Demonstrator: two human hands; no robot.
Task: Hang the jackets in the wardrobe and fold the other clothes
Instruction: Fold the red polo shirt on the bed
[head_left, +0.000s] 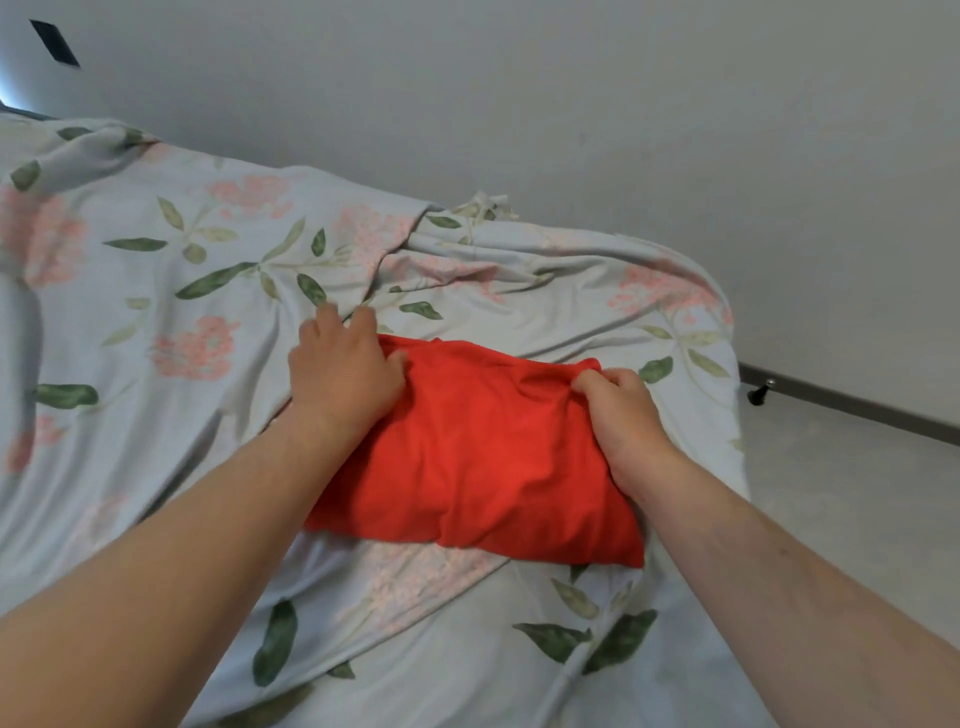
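On the bed (156, 291), toward its right side, lies the folded red garment (483, 457) – a thick, soft rectangle resting on the flowered sheet (415, 613). Its long axis runs across the bed from left to right, the right end sitting a little nearer the camera than the left. Which end is neck or hem cannot be told; no collar, sleeve or label shows, so the kind of garment stays unclear.

The right hand (623, 410) has its fingers curled tight, pinching a bunched fold at the garment's far right corner. The left hand (343, 374) lies over the far left corner, thumb on the red cloth, fingers reaching past the edge onto the sheet. They are blurred, and whether they clasp any cloth beneath cannot be told.

The left forearm covers part of the garment's left edge. The bed itself is cut off at the left and bottom of the view. Right of the bed, by the skirting, a small dark object (758, 393) is too tiny to make out.
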